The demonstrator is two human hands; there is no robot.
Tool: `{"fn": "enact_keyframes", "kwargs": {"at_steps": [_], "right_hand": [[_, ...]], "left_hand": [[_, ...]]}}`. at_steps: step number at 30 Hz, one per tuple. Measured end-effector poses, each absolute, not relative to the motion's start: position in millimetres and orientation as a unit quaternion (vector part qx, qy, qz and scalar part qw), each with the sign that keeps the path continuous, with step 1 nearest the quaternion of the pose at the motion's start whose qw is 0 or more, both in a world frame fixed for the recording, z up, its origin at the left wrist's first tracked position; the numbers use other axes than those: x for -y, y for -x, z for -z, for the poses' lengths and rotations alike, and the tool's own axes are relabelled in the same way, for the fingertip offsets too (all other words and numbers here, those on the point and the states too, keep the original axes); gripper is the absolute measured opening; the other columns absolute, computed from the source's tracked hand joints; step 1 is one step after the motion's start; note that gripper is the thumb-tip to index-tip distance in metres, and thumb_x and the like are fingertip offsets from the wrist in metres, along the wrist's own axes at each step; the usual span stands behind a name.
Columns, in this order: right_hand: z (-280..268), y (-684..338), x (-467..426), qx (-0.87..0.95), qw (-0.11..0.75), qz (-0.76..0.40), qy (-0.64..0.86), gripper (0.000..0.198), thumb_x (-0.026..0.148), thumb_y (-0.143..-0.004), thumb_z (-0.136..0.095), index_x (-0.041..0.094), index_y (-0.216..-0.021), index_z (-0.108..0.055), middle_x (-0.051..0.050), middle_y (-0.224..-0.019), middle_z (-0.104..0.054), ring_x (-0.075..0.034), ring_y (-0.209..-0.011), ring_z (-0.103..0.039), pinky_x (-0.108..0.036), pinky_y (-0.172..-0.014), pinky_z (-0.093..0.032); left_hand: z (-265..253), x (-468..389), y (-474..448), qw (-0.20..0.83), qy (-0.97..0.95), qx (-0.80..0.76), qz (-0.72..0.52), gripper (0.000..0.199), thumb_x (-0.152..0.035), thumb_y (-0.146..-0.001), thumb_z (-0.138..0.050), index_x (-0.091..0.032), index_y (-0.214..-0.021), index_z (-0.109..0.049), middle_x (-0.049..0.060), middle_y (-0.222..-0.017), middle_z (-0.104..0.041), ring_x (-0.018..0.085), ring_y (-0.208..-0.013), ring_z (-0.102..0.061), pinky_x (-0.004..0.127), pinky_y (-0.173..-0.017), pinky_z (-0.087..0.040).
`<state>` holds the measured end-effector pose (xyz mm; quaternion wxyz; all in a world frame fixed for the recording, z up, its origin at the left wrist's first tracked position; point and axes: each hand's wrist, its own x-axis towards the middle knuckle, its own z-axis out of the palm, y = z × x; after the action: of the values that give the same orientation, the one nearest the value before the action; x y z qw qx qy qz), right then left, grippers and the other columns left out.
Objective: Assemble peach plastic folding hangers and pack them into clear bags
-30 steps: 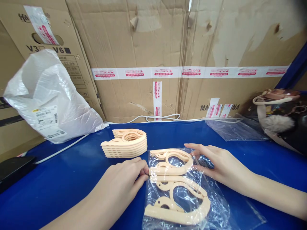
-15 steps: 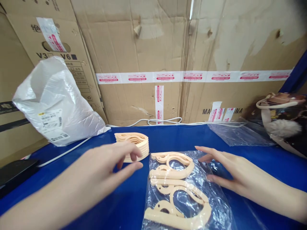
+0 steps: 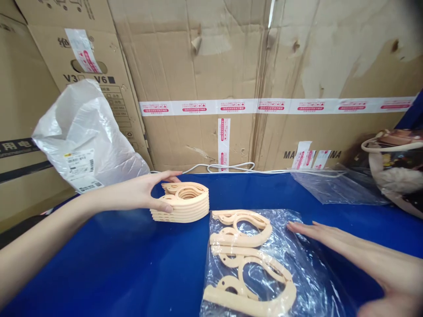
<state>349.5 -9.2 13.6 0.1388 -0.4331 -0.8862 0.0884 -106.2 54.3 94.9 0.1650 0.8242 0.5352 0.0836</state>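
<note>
At the left end of a stack of beige folding hangers (image 3: 190, 211), my left hand (image 3: 148, 191) has its thumb against the near side of the top hanger and its other fingers round the far side. The stack rests on the blue table. To its right lies a clear plastic bag (image 3: 297, 273) with beige folding hangers (image 3: 251, 304) laid out in or under its film; I cannot tell which. My right hand (image 3: 357, 255) is by the bag's right side, fingers stretched out and holding nothing. Its lower part is blurred.
A white plastic mailing bag (image 3: 89, 136) with a label leans at the left against cardboard (image 3: 205, 66). A white cable (image 3: 231, 167) runs along the table's back edge. Another clear bag (image 3: 340, 185) and a bag with a fluffy pom-pom (image 3: 395, 178) sit at the right.
My left hand has moved back and left, from in front of the hanger stack to around its left end. My right hand has shifted right and down, its fingers straighter. The view has turned slightly left.
</note>
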Motion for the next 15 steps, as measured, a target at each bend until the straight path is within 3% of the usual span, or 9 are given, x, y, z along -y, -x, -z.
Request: {"fn": "enact_keyframes", "kwargs": {"at_steps": [2, 4, 9, 15], "right_hand": [[-22, -345, 2, 0.887, 0.119, -0.08, 0.44, 0.082, 0.052, -0.076, -0.068, 0.043, -0.146, -0.026, 0.001, -0.148, -0.04, -0.034, -0.13, -0.043, -0.047, -0.1, -0.047], [-33, -334, -4, 0.879, 0.145, -0.044, 0.451, 0.069, 0.048, -0.084, -0.06, 0.041, -0.145, -0.029, 0.0, -0.148, -0.041, -0.034, -0.131, -0.042, -0.052, -0.103, -0.043], [-58, -285, -9, 0.896, 0.21, 0.014, 0.391, 0.061, 0.046, -0.086, -0.058, 0.034, -0.141, -0.036, -0.006, -0.142, -0.047, -0.032, -0.127, -0.047, -0.05, -0.102, -0.044], [-64, -241, -6, 0.922, 0.248, -0.041, 0.295, 0.077, 0.043, -0.079, -0.069, 0.031, -0.142, -0.026, -0.008, -0.14, -0.046, -0.026, -0.123, -0.051, -0.039, -0.096, -0.05]], "left_hand": [[-94, -56, 106, 0.158, -0.821, -0.538, -0.102, 0.078, -0.046, -0.079, -0.065, -0.025, -0.145, -0.029, 0.008, -0.14, -0.049, 0.025, -0.125, -0.049, 0.036, -0.103, -0.039], [-93, -54, 103, 0.139, -0.821, -0.537, -0.13, 0.078, -0.049, -0.078, -0.067, -0.025, -0.143, -0.031, 0.008, -0.143, -0.046, 0.025, -0.127, -0.047, 0.036, -0.104, -0.039], [-89, -25, 63, 0.069, -0.847, -0.484, -0.209, 0.077, -0.049, -0.077, -0.069, -0.025, -0.141, -0.034, 0.009, -0.139, -0.048, 0.027, -0.123, -0.05, 0.038, -0.1, -0.044], [-69, 9, 8, 0.017, -0.884, -0.402, -0.239, 0.079, -0.043, -0.077, -0.067, -0.023, -0.143, -0.03, 0.009, -0.14, -0.048, 0.028, -0.127, -0.046, 0.043, -0.105, -0.04]]}}
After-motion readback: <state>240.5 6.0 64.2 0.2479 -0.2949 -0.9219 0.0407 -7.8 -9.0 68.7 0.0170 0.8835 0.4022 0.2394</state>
